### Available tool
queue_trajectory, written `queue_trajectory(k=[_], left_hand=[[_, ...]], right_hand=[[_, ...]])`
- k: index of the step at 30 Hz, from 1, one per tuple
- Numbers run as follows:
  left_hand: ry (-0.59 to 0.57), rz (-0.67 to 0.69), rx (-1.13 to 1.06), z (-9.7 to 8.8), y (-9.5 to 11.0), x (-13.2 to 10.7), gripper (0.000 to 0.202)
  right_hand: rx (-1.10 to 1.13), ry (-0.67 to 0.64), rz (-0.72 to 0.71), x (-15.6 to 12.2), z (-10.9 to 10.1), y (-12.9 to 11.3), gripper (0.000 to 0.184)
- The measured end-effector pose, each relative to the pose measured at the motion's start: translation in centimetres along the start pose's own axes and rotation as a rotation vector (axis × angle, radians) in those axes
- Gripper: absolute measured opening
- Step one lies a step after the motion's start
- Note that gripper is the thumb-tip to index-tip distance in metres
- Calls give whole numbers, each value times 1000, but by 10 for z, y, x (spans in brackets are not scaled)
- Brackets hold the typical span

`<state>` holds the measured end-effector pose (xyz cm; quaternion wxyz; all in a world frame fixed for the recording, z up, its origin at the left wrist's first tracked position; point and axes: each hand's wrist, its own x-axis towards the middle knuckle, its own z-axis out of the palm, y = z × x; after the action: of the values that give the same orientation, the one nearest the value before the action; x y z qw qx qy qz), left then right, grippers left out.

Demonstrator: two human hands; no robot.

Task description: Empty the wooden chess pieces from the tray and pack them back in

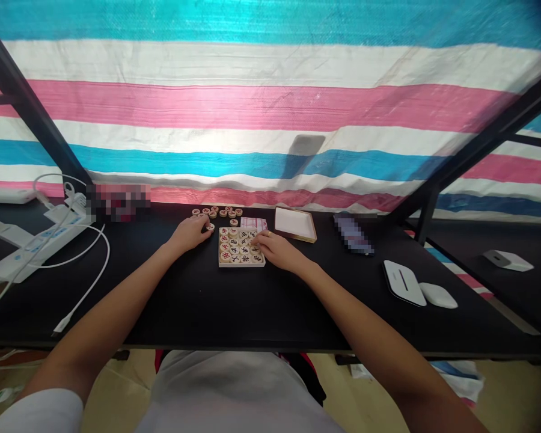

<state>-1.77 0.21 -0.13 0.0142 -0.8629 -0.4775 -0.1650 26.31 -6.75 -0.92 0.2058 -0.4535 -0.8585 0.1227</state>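
Note:
A small wooden box [241, 263] on the black table holds several round wooden Chinese chess pieces [235, 250] with red and black characters. My right hand [277, 249] rests at the box's right edge, fingers curled onto a piece there. My left hand [190, 233] lies left of the box, fingers pinched on a loose chess piece [210, 227]. A row of several loose pieces [216, 211] sits behind my left hand. The box's lid [295, 224] lies open side up to the right.
A white power strip [36, 240] with plugs and cables lies at the left. A folded pink sheet [253, 223] sits behind the box. Two white devices [406, 282] lie at the right. A striped tarp hangs behind the table edge.

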Motion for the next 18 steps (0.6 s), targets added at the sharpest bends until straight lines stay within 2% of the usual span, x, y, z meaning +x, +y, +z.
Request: queue_trajectory(k=[3, 6, 10, 14, 18], left_hand=[[63, -6, -135, -7, 12, -4, 22], [75, 123, -259, -10, 32, -8, 26], [66, 312, -267, -5, 52, -12, 23], [16, 332, -239, 2, 53, -11, 25], [-16, 326, -203, 0, 53, -13, 28]], right_hand=[[-1, 8, -4, 0, 0, 0, 29], [0, 23, -20, 0, 1, 1, 29], [-10, 24, -28, 0, 2, 2, 29], [-14, 26, -32, 0, 2, 2, 29], [-13, 31, -29, 0, 2, 2, 29]])
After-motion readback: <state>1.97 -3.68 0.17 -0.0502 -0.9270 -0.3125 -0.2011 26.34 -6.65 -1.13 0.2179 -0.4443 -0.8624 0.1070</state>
